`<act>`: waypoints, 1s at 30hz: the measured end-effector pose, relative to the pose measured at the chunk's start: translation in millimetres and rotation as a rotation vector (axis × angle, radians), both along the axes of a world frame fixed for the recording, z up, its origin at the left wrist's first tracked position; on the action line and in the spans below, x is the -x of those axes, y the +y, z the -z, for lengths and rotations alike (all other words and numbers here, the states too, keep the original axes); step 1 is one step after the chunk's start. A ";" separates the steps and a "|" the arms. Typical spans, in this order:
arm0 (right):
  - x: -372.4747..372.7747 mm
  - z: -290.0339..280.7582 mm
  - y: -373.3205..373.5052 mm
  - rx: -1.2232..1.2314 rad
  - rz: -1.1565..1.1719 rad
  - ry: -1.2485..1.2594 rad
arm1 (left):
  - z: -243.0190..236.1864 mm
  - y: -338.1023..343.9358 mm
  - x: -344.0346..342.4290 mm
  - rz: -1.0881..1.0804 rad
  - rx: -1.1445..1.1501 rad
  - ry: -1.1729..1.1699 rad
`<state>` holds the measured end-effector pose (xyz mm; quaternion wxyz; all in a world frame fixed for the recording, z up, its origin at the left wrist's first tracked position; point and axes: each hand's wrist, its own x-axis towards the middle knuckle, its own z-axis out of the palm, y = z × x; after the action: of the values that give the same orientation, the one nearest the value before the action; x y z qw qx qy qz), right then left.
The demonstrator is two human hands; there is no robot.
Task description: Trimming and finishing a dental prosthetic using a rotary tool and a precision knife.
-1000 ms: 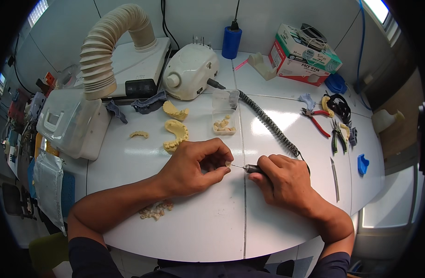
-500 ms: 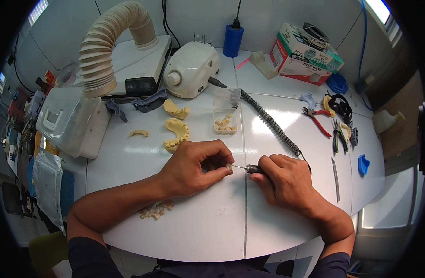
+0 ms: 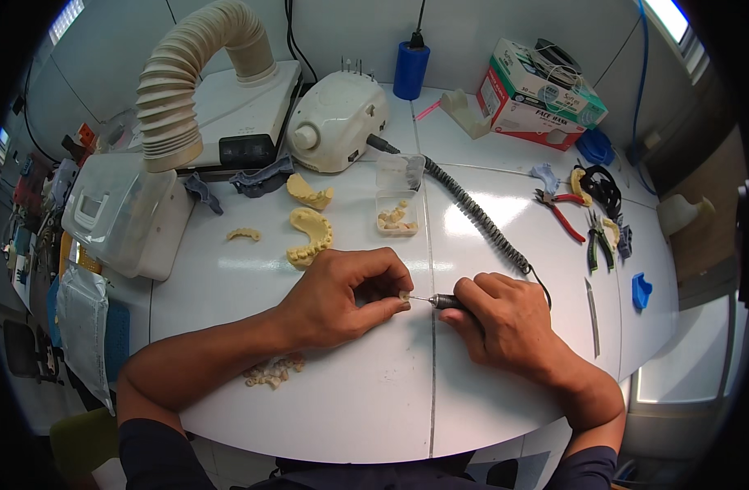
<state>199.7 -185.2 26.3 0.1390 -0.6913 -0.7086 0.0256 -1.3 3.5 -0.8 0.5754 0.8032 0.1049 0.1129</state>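
Note:
Between the thumb and fingertips of my left hand [image 3: 342, 292] is a small cream-coloured dental crown [image 3: 405, 297], mostly hidden by the fingers. My right hand [image 3: 505, 322] is closed around a black rotary handpiece [image 3: 446, 301], whose thin metal bur meets or nearly meets the crown. A coiled black cord [image 3: 477, 212] links the handpiece to a white control unit [image 3: 339, 122]. Just beyond my left hand lie yellow plaster dental models [image 3: 311, 233] and a small tooth-row piece [image 3: 244, 234]. A pile of loose tooth pieces [image 3: 274, 371] sits by my left forearm.
A clear box [image 3: 397, 220] with tooth pieces stands behind my hands. At left are a ribbed hose [image 3: 170, 98] and a white case [image 3: 125, 212]. To the right lie red-handled pliers [image 3: 564, 216], green-handled pliers [image 3: 599, 241], a metal blade [image 3: 592, 318] and a blue piece [image 3: 641, 291].
Both hands keep almost the same position. The handpiece has shifted very slightly, with its bur still at the crown.

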 end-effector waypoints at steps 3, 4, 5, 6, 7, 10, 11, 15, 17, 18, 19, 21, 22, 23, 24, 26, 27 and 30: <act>0.4 0.0 0.6 0.001 0.002 -0.009 | -0.4 1.4 0.2 0.005 -0.007 -0.007; 0.8 0.4 0.8 0.002 0.001 -0.012 | -0.5 1.3 0.8 0.007 -0.016 -0.005; 1.0 0.3 1.3 0.002 0.002 -0.011 | -0.2 1.2 0.9 0.008 -0.016 -0.005; 1.3 0.0 1.6 -0.001 0.000 -0.013 | 0.1 1.0 0.7 0.004 -0.016 -0.013; 1.5 -0.4 1.7 -0.004 -0.002 -0.015 | 0.2 0.8 0.6 0.001 -0.017 -0.022; 1.0 -0.5 1.6 0.002 -0.004 -0.018 | -1.6 0.6 0.7 0.003 -0.039 -0.020; 0.6 -1.0 1.4 0.004 -0.001 -0.018 | -1.0 0.9 0.1 0.006 -0.038 -0.020; 0.2 -0.9 1.0 0.004 -0.001 -0.015 | -0.4 1.6 -0.3 0.011 -0.026 0.000; 0.6 -0.1 0.7 0.010 0.005 -0.014 | 0.1 1.5 0.1 0.014 -0.033 0.001; 0.5 0.2 0.8 0.011 0.002 -0.013 | 0.6 1.3 0.4 0.012 -0.032 -0.006; 0.3 0.4 0.9 0.012 -0.001 -0.013 | 0.7 1.2 0.4 0.009 -0.031 -0.012; -0.1 0.3 0.6 0.001 -0.003 -0.016 | -1.0 0.0 -0.5 0.006 -0.033 -0.018; 0.0 0.4 0.3 -0.007 -0.007 -0.018 | -1.4 -0.6 -0.5 0.002 -0.032 -0.024; -0.1 0.5 0.5 -0.007 -0.006 -0.014 | -1.0 -0.5 -0.5 0.003 -0.032 -0.020; -0.5 0.5 1.1 -0.005 -0.006 -0.015 | -0.4 0.0 -0.8 0.003 -0.039 -0.026; -0.5 0.4 0.7 0.002 -0.001 -0.014 | -0.1 -0.3 -0.9 0.007 -0.039 -0.029; -0.5 0.7 0.7 -0.002 -0.005 -0.018 | -0.5 -0.4 -0.7 0.003 -0.038 -0.030; -0.5 0.6 0.4 -0.001 -0.005 -0.022 | -2.4 -0.3 -0.6 0.004 -0.032 -0.029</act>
<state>200.2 -184.8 25.7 0.1314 -0.6898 -0.7118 0.0182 -0.6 3.2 1.6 0.5642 0.8108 0.0933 0.1249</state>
